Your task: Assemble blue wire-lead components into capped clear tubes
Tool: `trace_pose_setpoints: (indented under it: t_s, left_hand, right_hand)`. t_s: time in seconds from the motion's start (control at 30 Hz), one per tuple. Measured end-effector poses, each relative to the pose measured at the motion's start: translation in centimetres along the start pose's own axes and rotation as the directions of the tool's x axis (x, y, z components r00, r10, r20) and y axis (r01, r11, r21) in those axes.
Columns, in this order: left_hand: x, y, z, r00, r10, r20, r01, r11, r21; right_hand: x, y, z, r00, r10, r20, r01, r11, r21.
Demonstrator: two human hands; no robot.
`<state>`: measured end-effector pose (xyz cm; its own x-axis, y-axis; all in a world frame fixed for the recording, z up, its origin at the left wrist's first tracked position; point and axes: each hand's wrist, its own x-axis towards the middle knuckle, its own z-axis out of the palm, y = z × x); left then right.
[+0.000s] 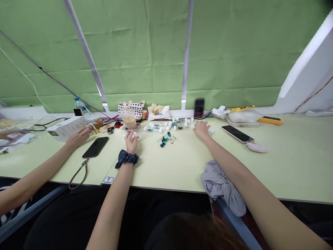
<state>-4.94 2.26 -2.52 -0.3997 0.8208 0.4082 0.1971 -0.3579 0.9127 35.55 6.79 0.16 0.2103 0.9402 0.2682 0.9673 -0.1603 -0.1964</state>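
My left hand [131,140], with a dark blue scrunchie [126,158] on the wrist, is closed around the white-capped end of a clear tube [142,132]. Farther right, my right hand [201,129] has its fingers curled down at the table; a white cap [211,131] shows beside it, and what the fingers hold is mostly hidden. Between the hands lies a small group of blue-green metallic pieces with thin wires [164,139]. Behind them, several clear tubes with white caps [179,124] lie in a loose cluster, some with small blue contents.
A black phone [95,147] with a strap lies left, near a co-worker's hand [78,137] and white boxes [66,129]. Behind are a drink cup [129,121] and pouches [158,113]. Another phone [237,134] and a plastic container [243,118] lie right; grey cloth [221,184] hangs at the edge.
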Motion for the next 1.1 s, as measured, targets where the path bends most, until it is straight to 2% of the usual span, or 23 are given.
trace_pose_setpoints:
  t_s: [0.1,0.2,0.37,0.43,0.57,0.7,0.83,0.9,1.03,1.1]
  left_hand:
    - [0.2,-0.6,0.0,0.996,0.013,0.090,-0.019,0.998,0.066]
    - [0.3,-0.9,0.0,0.986,0.025,0.166,-0.041,0.995,0.095]
    - [0.3,-1.2,-0.1,0.972,0.083,0.219,-0.101,0.992,0.071]
    - [0.1,-1.3,-0.1,0.967,0.121,0.224,-0.145,0.985,0.096]
    - [-0.3,-0.8,0.0,0.948,0.178,0.262,-0.249,0.931,0.268]
    - [-0.6,-0.2,0.0,0.933,0.148,0.328,-0.265,0.899,0.349]
    - [-1.1,0.5,0.2,0.929,0.083,0.362,-0.235,0.887,0.398]
    - [-1.5,1.2,0.3,0.926,0.090,0.366,-0.277,0.821,0.500]
    - [-2.2,2.6,0.8,0.923,0.236,0.302,-0.383,0.514,0.768]
    - [-1.9,2.8,1.0,0.927,0.202,0.315,-0.373,0.425,0.825]
  right_hand:
    - [0.1,-0.6,0.9,0.998,-0.053,-0.036,0.052,0.998,-0.030]
    - [0.1,-1.0,1.9,0.980,-0.196,0.020,0.197,0.976,-0.090]
    - [0.3,-0.9,2.5,0.962,-0.256,0.092,0.264,0.959,-0.101]
    - [0.4,-0.9,2.2,0.959,-0.257,0.115,0.268,0.960,-0.084]
    - [0.7,-1.2,1.2,0.958,-0.226,0.174,0.234,0.972,-0.029]
    - [0.9,-1.8,-0.4,0.967,-0.196,0.160,0.184,0.979,0.084]
    - [0.9,-2.5,-2.3,0.979,-0.182,0.095,0.162,0.969,0.187]
    - [0.7,-2.9,-3.1,0.980,-0.186,0.065,0.169,0.964,0.205]
    - [0.2,-3.6,-4.1,0.978,-0.197,0.062,0.180,0.960,0.216]
    - [0.0,-4.0,-4.5,0.976,-0.208,0.061,0.190,0.956,0.221]
